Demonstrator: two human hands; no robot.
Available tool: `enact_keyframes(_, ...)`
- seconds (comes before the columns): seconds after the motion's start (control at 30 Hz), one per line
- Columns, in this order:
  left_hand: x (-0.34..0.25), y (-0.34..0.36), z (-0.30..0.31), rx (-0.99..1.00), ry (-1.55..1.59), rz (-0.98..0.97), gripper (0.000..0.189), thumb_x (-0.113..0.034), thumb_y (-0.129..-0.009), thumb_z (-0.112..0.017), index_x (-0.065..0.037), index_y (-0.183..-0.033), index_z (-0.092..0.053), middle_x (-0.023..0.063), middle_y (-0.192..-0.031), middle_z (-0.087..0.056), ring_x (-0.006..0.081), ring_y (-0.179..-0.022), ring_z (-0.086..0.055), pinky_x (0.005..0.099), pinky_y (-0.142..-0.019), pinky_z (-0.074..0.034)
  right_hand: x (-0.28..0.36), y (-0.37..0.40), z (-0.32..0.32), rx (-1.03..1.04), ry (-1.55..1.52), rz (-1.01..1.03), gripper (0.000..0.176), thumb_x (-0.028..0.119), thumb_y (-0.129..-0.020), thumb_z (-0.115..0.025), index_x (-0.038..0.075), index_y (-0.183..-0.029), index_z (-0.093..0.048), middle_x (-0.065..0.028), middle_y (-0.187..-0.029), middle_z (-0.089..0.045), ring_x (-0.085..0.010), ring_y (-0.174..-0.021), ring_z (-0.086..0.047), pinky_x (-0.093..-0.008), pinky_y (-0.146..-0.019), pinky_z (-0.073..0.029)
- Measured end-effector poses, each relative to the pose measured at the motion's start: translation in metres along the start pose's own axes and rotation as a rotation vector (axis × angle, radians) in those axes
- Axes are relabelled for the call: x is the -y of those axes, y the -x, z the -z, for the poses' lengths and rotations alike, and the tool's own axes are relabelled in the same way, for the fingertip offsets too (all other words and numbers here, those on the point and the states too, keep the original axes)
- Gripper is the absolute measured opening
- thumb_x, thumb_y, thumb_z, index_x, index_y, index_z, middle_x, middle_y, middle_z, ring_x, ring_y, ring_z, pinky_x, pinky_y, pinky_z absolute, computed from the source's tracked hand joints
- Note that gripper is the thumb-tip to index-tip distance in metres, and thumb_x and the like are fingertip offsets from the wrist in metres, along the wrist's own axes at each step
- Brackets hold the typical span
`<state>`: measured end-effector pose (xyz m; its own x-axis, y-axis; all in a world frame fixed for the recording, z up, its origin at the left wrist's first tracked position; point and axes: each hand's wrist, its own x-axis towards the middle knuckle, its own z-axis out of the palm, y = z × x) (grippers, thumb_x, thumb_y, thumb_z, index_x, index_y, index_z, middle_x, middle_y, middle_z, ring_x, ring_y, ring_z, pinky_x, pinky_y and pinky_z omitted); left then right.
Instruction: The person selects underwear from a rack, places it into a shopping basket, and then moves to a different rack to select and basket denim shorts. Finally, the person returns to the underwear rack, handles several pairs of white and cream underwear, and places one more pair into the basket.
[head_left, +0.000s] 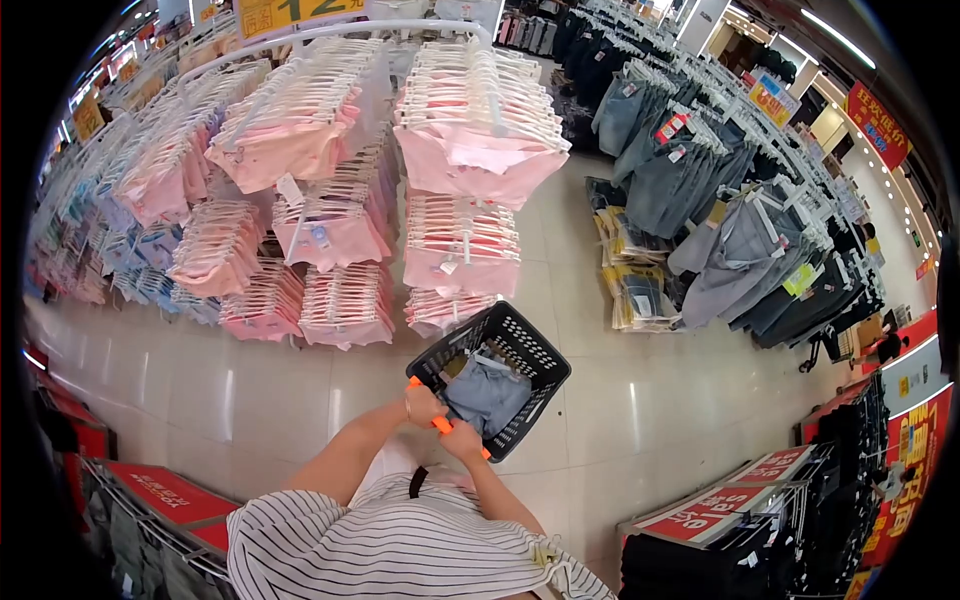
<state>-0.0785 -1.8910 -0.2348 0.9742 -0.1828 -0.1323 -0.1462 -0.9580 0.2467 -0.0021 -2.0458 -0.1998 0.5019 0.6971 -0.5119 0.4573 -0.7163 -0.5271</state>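
A black plastic shopping basket (543,368) with perforated walls hangs in front of my body, tilted toward me. My left hand (425,403) is wrapped round its orange handle (441,425) near one end. Further along the same handle, my right hand (461,440) is closed too. Inside the basket lies a folded blue-grey denim garment (488,395), with a pale hanger part at its top. Just beyond the basket hang rows of pink underwear (450,255) on white hangers.
Racks of pink and pale blue underwear (130,245) fill the left. Jeans (655,150) and packaged folded clothes (640,298) line the right. Red sale signs (700,513) top low racks near me on both sides. Shiny floor tiles (590,400) run between the racks.
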Motion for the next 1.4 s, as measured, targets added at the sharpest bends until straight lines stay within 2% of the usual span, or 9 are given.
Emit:
enact_keyframes(0.37,0.04,-0.059,0.026,-0.009,-0.002,-0.074,0.022,-0.035,-0.065,-0.061,-0.015,-0.072,-0.055,0.0046,-0.058,-0.056,0.024,-0.054,-0.059,0.0397,-0.049,-0.044,-0.007,-0.053,0.033,-0.007,-0.04,-0.085,0.031,0.032,-0.07,-0.058,0.009,-0.091,-0.062,-0.0182,-0.09,-0.063,-0.035,-0.087,-0.06,-0.0417,-0.075,-0.048)
enact_keyframes(0.67,0.076,-0.122,0.046,0.019,0.042,-0.22,0.022,-0.033,-0.067,-0.061,-0.013,-0.074,-0.055,0.0064,-0.059,-0.057,0.0256,-0.055,-0.06,0.039,-0.05,-0.046,-0.019,-0.093,0.075,-0.073,-0.113,-0.125,0.033,0.03,-0.069,-0.057,0.009,-0.093,-0.062,-0.019,-0.089,-0.063,-0.0369,-0.086,-0.059,-0.0425,-0.075,-0.047)
enact_keyframes(0.77,0.075,-0.146,0.067,0.145,-0.016,-0.198,0.023,-0.031,-0.069,-0.06,-0.01,-0.079,-0.059,0.0072,-0.067,-0.062,0.0266,-0.063,-0.062,0.038,-0.057,-0.049,-0.024,-0.105,0.093,-0.074,-0.087,-0.136,0.033,0.029,-0.069,-0.057,0.009,-0.095,-0.062,-0.0192,-0.089,-0.063,-0.037,-0.086,-0.059,-0.0429,-0.075,-0.047)
enact_keyframes(1.07,0.077,-0.212,0.066,0.154,0.082,-0.143,0.023,-0.029,-0.07,-0.06,-0.011,-0.082,-0.062,0.0078,-0.073,-0.064,0.0256,-0.069,-0.064,0.038,-0.06,-0.05,-0.058,-0.132,0.139,-0.151,0.001,-0.162,0.03,0.028,-0.066,-0.06,0.009,-0.09,-0.062,-0.0172,-0.083,-0.063,-0.0353,-0.081,-0.06,-0.0428,-0.071,-0.048)
enact_keyframes(1.4,0.066,-0.249,0.06,0.054,0.167,-0.12,0.024,-0.026,-0.071,-0.058,-0.006,-0.085,-0.059,0.011,-0.075,-0.064,0.0267,-0.069,-0.064,0.0386,-0.061,-0.05,-0.103,-0.152,0.173,-0.066,0.021,-0.033,0.03,0.025,-0.066,-0.058,0.008,-0.09,-0.062,-0.0175,-0.083,-0.063,-0.0346,-0.079,-0.061,-0.0413,-0.069,-0.048)
